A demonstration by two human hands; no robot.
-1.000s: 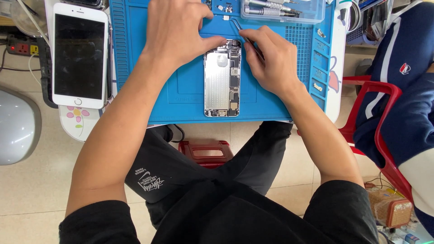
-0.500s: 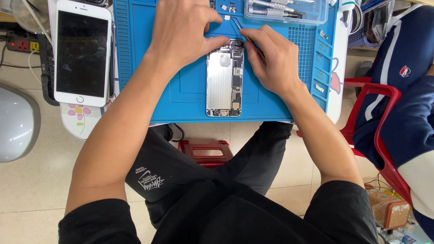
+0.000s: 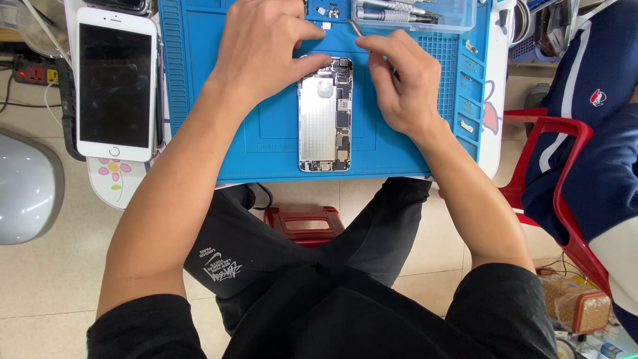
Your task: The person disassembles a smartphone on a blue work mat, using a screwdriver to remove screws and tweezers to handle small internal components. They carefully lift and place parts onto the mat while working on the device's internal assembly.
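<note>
The left hand's point(image 3: 262, 50) fingers are curled, thumb tip pressed against the top left corner of the opened phone point(image 3: 325, 114), steadying it. The right hand's point(image 3: 402, 83) fingers are pinched shut around thin metal tweezers point(image 3: 353, 26), whose bent tip lies just above the phone's top edge, near the middle top of the frame.

The phone lies face-open at the centre of a blue mat point(image 3: 266, 139), long side running up the frame, silver shield plate on its left half, dark circuit parts down its right. Its bottom edge sits close to the mat's lower edge.

In the upper left, a white phone point(image 3: 116, 83) with a dark screen lies beside the mat, resting on a white surface with pink flower decals point(image 3: 113, 169) showing just below it. At the far left edge sits a red power strip point(image 3: 30, 72), and below it a rounded grey object point(image 3: 26, 189).

At top centre-right, a clear plastic case point(image 3: 415, 14) holds silver screwdrivers. Small loose parts lie in the mat's right-hand compartments point(image 3: 469, 86).

A small red stool point(image 3: 304, 223) shows below the mat, between the person's knees. On the right edge, another person in a navy jacket point(image 3: 598, 133), with a small red-and-white chest patch, sits on a red chair point(image 3: 565, 193). In the lower right corner stands a brown box point(image 3: 575, 302) wrapped in clear film.
</note>
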